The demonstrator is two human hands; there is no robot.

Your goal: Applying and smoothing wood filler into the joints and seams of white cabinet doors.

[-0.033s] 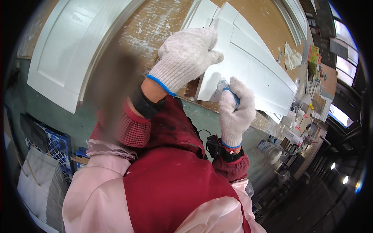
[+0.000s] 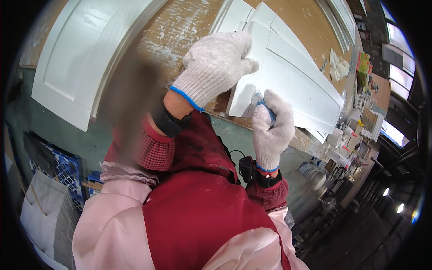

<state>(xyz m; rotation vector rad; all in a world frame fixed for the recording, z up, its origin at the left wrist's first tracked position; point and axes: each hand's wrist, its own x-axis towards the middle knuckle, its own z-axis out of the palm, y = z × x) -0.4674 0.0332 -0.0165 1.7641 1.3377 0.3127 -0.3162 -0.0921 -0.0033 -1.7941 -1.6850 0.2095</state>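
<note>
In a white knit glove with a blue cuff, my left hand (image 2: pixel 218 65) is at the left edge of a white recessed panel (image 2: pixel 297 74), its thumb stretched toward the panel's face and its fingers bent over the edge. Part of the fingers is hidden. My right hand (image 2: pixel 274 123), gloved the same way, is closed around a small blue and clear object (image 2: pixel 264 105) by the panel's near end. What kind of object it is does not show. Beneath this panel lie other white panels (image 2: pixel 228 20), on a paint-streaked brown worktable (image 2: pixel 168 38).
Another white panel (image 2: pixel 67 67) lies at the left, partly behind a blurred dark shape (image 2: pixel 135 94) close to the camera. A crumpled whitish cloth (image 2: pixel 338 66) and a green-yellow box (image 2: pixel 363 63) are at the right. Several bottles (image 2: pixel 339 157) crowd the right side.
My right hand has shifted very slightly to the left with the blue and clear object. My left hand stays in place.
</note>
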